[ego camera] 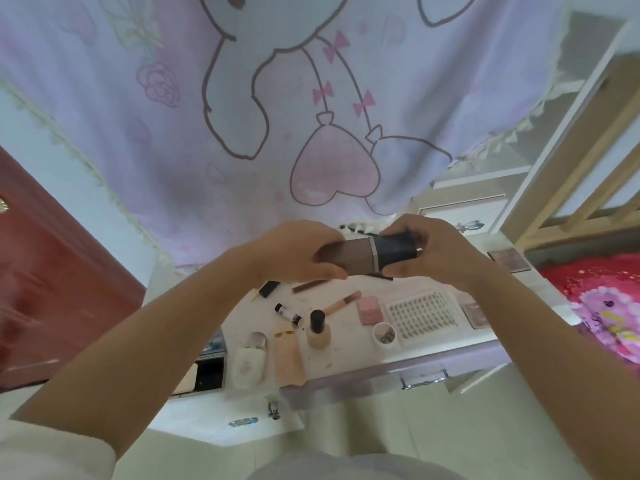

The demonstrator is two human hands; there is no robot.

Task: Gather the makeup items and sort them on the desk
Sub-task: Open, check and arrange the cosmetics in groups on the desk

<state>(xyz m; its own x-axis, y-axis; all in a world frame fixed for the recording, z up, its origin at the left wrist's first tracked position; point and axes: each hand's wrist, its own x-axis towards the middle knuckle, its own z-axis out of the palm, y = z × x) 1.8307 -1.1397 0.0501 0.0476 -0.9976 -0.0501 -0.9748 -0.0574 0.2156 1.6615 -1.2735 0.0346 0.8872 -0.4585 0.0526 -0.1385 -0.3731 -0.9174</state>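
A dark cylindrical bottle (372,255) with a taupe body and navy cap lies sideways in the air above the desk (349,358). My left hand (298,252) grips its taupe end and my right hand (436,249) grips the navy cap end. Below on the desk lie a foundation bottle with a black cap (317,329), a peach tube (288,355), a white tube (249,358), a small black-and-white vial (288,314), a makeup brush (343,302), a pink compact (370,309), a lash tray (420,314) and a small round jar (384,336).
A lilac cartoon cloth (277,109) hangs behind the desk. A red door (52,278) stands at the left, a wooden bed frame (588,161) and red bedding (602,299) at the right. Palettes (509,259) sit at the desk's right side. A drawer handle (424,379) juts below the desk edge.
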